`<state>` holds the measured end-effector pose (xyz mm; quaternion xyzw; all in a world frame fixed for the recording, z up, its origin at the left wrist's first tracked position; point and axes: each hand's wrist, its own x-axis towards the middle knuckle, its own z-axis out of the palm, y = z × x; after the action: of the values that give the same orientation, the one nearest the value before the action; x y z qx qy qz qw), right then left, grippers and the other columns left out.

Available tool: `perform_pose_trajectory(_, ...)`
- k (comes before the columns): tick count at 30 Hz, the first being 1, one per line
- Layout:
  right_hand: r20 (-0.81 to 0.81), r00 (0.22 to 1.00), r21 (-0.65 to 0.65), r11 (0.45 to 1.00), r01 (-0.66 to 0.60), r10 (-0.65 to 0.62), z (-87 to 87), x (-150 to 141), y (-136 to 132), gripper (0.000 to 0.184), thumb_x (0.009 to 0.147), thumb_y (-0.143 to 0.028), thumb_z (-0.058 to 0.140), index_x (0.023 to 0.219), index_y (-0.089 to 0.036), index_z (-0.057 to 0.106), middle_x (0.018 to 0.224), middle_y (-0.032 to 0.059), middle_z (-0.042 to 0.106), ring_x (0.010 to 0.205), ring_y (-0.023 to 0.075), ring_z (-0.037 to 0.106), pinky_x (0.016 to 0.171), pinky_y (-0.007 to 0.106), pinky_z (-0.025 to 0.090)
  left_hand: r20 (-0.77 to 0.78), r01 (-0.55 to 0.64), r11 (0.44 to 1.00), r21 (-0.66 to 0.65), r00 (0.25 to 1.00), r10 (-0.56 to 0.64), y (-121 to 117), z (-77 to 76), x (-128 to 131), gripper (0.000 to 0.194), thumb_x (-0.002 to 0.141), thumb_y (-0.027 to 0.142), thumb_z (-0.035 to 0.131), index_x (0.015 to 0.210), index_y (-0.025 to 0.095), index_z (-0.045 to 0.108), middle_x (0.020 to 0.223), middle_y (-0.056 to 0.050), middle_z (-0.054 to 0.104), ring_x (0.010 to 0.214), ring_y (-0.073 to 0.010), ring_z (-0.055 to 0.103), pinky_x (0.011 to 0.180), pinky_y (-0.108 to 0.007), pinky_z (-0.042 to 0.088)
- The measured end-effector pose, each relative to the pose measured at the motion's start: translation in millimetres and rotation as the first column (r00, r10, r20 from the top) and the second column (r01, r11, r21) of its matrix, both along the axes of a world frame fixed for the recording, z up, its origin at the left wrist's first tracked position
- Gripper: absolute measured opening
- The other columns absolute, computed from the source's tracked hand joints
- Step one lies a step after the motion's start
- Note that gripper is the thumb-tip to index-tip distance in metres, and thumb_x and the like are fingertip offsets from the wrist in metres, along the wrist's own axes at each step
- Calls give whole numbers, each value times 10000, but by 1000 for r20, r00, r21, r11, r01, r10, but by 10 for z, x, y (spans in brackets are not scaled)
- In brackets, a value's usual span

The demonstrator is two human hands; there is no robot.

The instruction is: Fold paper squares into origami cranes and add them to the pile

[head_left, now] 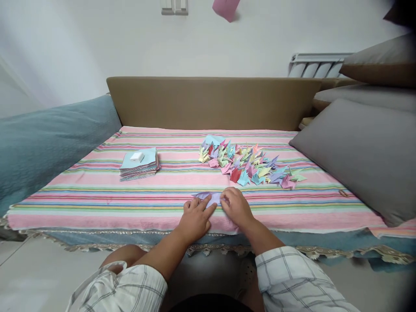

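Observation:
A folded piece of lavender origami paper (213, 197) lies flat on the striped cloth in front of me, with a pointed end to the left. My left hand (196, 219) rests on it, two fingers stretched apart and pressing it down. At the paper's right end, the bent fingers of my right hand (236, 208) are closed in a pinch on its edge. Beyond my hands lies a pile of folded paper cranes (250, 164) in many colours. A stack of square paper sheets (139, 169) sits to the left, with a small white block (137, 157) on top.
The striped cloth (97, 190) covers a sofa seat with a brown backrest (211, 102). Grey cushions (360, 156) are piled on the right. A blue-covered armrest (58, 143) bounds the left side. A small brown loop (343, 193) lies near the cushions.

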<state>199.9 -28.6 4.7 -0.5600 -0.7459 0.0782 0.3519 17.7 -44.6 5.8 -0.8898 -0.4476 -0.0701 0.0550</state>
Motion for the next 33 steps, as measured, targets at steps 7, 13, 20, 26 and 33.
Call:
perform_pose_trajectory(7,292,937,-66,982,-179,191,12,-104,-145,343,820,-107,432,1112,-202,586,1134,62,621,989,195,506,843,322,334,4,-18,1000,0,1000,18,-19,49,26,578,713,208,508,1280,288,433,1430,-28,357,1069,-285,395,838,-465,336)
perform_pose_trajectory(13,372,921,-142,987,-68,117,54,-155,-168,399,853,-138,399,1229,-196,522,1076,90,643,974,210,516,824,327,309,10,-50,998,-26,999,50,-24,91,78,578,721,214,494,1292,265,419,1412,-51,378,1078,-292,387,835,-473,334)
perform_pose_trajectory(20,385,921,-122,992,-18,64,45,-171,-183,353,856,-151,411,1183,-185,541,1041,92,637,957,206,514,835,316,295,4,-71,997,-8,997,71,-24,79,126,546,747,226,491,1288,249,423,1401,-86,380,1097,-311,386,837,-495,329)
perform_pose_trajectory(26,391,920,-88,996,-4,38,11,-172,-181,306,871,-172,422,1147,-197,553,998,80,647,943,210,514,820,321,287,34,-100,995,-11,994,100,-18,32,121,543,746,215,475,1284,256,420,1417,-62,376,1115,-306,392,839,-494,330)
perform_pose_trajectory(33,368,929,-102,995,-5,43,-5,-168,-143,261,882,-174,420,1082,-206,585,1007,60,654,931,199,533,812,309,301,63,-138,985,-101,988,144,-3,34,122,606,703,179,488,1291,303,413,1453,-37,325,1132,-291,390,863,-487,323)
